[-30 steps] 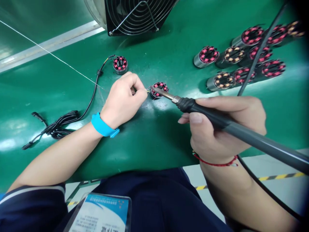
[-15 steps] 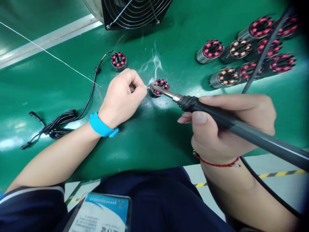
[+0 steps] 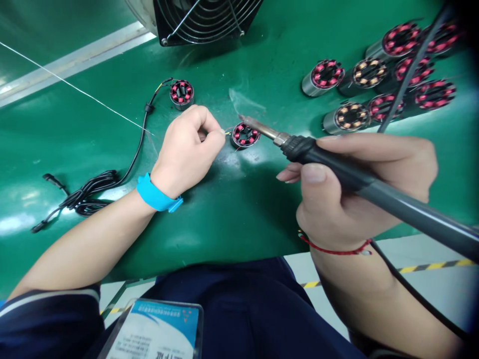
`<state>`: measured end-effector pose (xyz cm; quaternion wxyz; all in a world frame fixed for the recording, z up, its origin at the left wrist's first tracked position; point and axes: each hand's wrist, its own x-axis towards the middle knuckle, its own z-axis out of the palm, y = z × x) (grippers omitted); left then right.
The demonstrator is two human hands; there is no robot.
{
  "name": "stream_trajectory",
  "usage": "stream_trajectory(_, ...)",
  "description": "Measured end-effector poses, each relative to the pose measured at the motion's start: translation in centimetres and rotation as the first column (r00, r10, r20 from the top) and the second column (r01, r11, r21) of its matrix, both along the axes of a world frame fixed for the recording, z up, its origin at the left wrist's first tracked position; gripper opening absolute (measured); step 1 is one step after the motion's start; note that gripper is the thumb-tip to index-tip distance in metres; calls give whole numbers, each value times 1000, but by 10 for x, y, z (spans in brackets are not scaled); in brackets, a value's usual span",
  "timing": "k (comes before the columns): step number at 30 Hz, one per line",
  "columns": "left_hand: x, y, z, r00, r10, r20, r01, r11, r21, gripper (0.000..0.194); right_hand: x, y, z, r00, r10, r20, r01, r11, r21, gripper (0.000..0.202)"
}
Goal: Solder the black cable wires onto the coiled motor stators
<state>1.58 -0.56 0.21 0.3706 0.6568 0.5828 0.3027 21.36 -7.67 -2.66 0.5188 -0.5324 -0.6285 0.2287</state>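
My right hand (image 3: pixel 366 184) is closed round a soldering iron (image 3: pixel 337 172), its tip just above the far edge of a motor stator (image 3: pixel 245 144) with red windings. Thin smoke hangs near the tip. My left hand (image 3: pixel 190 149), a blue band at its wrist, pinches a thin wire (image 3: pixel 228 133) whose yellow end shows at the stator's left side. Most of that wire is hidden by the fingers. Just beyond my left hand stands a second red-wound stator (image 3: pixel 182 94), with a black cable (image 3: pixel 144 132) joined to it by thin leads.
A black fan (image 3: pixel 209 20) stands at the back. Several wound stators (image 3: pixel 324 79) are grouped at the right, with a dark cord (image 3: pixel 406 80) passing over them. Coiled cable (image 3: pixel 93 192) lies at the left. Solder-like thin wire (image 3: pixel 75 87) stretches in from the upper left.
The soldering iron's tip has lifted slightly off the stator, up and to the right. The smoke has thinned. My left hand keeps its pinch, almost still.
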Motion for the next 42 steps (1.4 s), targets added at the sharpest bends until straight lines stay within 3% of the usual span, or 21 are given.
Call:
stream_trajectory(3,-1,1,-1,1000,-7,8,7,1000,6,18,-4,6,7,999,-46,-1,45,992,119,29)
stream_trajectory(8,-1,1,-3,1000,-5,15,5,1000,18,16,-7,7,16,997,-76,26,73,991,111,22)
stream_trajectory(23,-1,2,-5,1000,-3,13,3,999,32,16,-2,5,11,987,-138,85,129,985,112,18)
stream_trajectory(27,-2,2,-4,1000,-4,16,4,1000,24,16,-4,10,27,991,-28,128,18,997,81,25)
stream_trajectory(33,-2,3,-3,1000,-12,-1,12,1000,20,15,-16,36,46,958,231,167,-215,970,-111,29)
stream_trajectory(37,-3,3,-2,1000,-23,16,23,1000,18,15,-25,52,40,912,302,278,-265,950,-164,33)
stream_trajectory(42,-4,2,0,997,-54,57,54,998,16,12,-33,56,23,928,278,249,-251,959,-134,39)
